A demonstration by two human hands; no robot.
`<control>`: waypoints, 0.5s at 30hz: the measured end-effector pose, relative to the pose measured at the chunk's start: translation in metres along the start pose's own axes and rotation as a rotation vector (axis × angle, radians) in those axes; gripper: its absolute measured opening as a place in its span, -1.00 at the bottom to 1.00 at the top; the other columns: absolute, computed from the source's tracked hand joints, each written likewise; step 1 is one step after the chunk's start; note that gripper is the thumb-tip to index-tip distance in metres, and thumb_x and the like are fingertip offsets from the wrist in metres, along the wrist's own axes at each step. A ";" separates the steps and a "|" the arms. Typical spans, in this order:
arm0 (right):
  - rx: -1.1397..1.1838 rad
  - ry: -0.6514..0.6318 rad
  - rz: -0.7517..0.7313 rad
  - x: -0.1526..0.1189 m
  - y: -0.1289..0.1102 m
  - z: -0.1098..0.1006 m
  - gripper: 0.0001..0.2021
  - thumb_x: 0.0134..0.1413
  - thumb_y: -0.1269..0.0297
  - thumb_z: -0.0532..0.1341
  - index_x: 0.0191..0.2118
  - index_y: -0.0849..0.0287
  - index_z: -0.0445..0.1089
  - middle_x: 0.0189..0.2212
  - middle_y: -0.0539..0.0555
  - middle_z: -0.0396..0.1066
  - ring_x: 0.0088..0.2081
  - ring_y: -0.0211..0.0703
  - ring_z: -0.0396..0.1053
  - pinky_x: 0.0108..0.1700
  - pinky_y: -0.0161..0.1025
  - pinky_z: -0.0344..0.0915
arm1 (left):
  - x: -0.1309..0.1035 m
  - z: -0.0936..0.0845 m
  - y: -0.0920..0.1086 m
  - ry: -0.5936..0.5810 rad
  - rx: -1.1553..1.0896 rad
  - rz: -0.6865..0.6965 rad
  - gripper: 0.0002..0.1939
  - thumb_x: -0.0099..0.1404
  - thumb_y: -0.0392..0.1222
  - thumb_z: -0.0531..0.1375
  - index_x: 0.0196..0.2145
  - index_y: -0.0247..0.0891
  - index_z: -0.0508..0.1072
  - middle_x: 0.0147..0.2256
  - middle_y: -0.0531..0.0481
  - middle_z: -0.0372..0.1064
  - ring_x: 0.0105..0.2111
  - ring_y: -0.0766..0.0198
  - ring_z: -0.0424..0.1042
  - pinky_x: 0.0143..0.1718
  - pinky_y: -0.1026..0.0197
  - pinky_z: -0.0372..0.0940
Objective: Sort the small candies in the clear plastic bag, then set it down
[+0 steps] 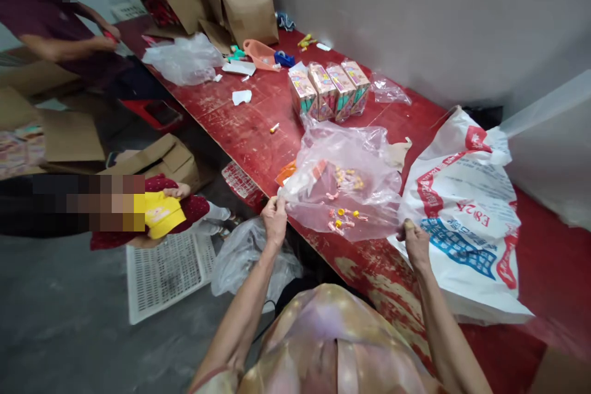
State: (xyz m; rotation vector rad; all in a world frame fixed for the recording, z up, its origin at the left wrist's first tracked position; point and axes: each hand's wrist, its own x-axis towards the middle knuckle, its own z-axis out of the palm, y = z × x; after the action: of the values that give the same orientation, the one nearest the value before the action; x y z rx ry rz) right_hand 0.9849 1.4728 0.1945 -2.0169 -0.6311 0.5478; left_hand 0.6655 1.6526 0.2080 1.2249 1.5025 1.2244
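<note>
A clear plastic bag (369, 148) lies spread on the red table in front of me, its near edge stretched between my two hands. My left hand (276, 217) pinches the bag's left corner at the table edge. At the right corner, my right hand (414, 239) is closed on the same bag, beside a white printed sack (466, 215). Small pink pieces with yellow caps (344, 221) show through the plastic near the front, and a pile of similar yellow and pink pieces (349, 178) sits farther back. An orange item (287, 171) lies by the bag's left side.
Behind the bag stand several small printed boxes (330, 92). A blue tape dispenser (284, 59), an orange scoop (261, 54) and cardboard boxes (244, 9) are farther back. One person (60, 31) stands far left; another in yellow and red (161, 212) is near a white crate (170, 274).
</note>
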 end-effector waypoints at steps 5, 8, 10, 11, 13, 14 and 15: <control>-0.053 -0.050 0.189 -0.025 0.048 0.010 -0.51 -0.13 -0.19 0.08 -0.48 0.22 0.37 -0.68 0.02 0.30 -0.59 -0.21 0.18 -0.48 -0.26 0.12 | -0.028 -0.001 -0.042 -0.032 0.000 -0.064 -0.72 0.21 -0.02 0.10 -0.54 -0.22 0.31 -0.57 0.10 0.31 -0.52 0.34 0.29 -0.36 0.30 0.21; -0.071 -0.060 0.287 -0.033 0.075 0.016 -0.53 -0.15 -0.18 0.07 -0.50 0.20 0.33 -0.71 0.02 0.28 -0.62 -0.19 0.17 -0.51 -0.25 0.10 | -0.043 0.000 -0.064 -0.076 0.009 -0.156 -0.75 0.22 0.01 0.09 -0.47 -0.22 0.31 -0.58 0.09 0.33 -0.52 0.32 0.32 -0.32 0.26 0.23; -0.070 -0.065 0.327 -0.037 0.091 0.019 -0.56 -0.19 -0.16 0.09 -0.52 0.20 0.31 -0.71 0.01 0.28 -0.60 -0.18 0.19 -0.50 -0.25 0.11 | -0.055 0.002 -0.076 -0.100 0.008 -0.201 -0.77 0.20 0.00 0.11 -0.38 -0.22 0.32 -0.56 0.09 0.34 -0.49 0.31 0.35 -0.30 0.25 0.25; -0.062 -0.067 0.342 -0.039 0.099 0.019 -0.57 -0.21 -0.15 0.10 -0.52 0.20 0.30 -0.71 0.01 0.28 -0.60 -0.19 0.19 -0.50 -0.25 0.12 | -0.061 0.003 -0.082 -0.113 0.003 -0.210 -0.76 0.18 0.00 0.13 -0.32 -0.22 0.32 -0.52 0.08 0.36 -0.46 0.30 0.38 -0.28 0.25 0.26; -0.030 -0.080 0.373 -0.044 0.110 0.020 -0.56 -0.24 -0.16 0.12 -0.51 0.20 0.29 -0.70 -0.02 0.26 -0.60 -0.22 0.18 -0.51 -0.27 0.13 | -0.074 0.006 -0.092 -0.155 -0.006 -0.267 -0.66 0.11 -0.02 0.20 -0.20 -0.22 0.30 -0.36 0.02 0.41 -0.35 0.29 0.41 -0.22 0.25 0.27; -0.005 -0.094 0.394 -0.047 0.115 0.021 -0.55 -0.26 -0.16 0.14 -0.47 0.20 0.31 -0.68 -0.04 0.26 -0.59 -0.22 0.19 -0.52 -0.28 0.15 | -0.080 0.008 -0.098 -0.177 -0.006 -0.316 -0.60 0.08 -0.03 0.23 -0.15 -0.22 0.29 -0.27 -0.02 0.41 -0.29 0.28 0.41 -0.18 0.25 0.27; 0.024 -0.112 0.422 -0.050 0.119 0.023 -0.54 -0.27 -0.16 0.16 -0.43 0.20 0.32 -0.66 -0.05 0.27 -0.58 -0.21 0.21 -0.53 -0.28 0.17 | -0.086 0.010 -0.104 -0.197 0.000 -0.375 -0.54 0.05 -0.05 0.26 -0.11 -0.22 0.27 -0.19 -0.06 0.40 -0.26 0.28 0.41 -0.16 0.24 0.27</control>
State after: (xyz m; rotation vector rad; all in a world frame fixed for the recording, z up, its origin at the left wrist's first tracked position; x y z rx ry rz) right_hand 0.9583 1.4034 0.0867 -2.1164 -0.2579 0.9174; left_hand 0.6725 1.5641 0.1056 0.9754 1.5000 0.8317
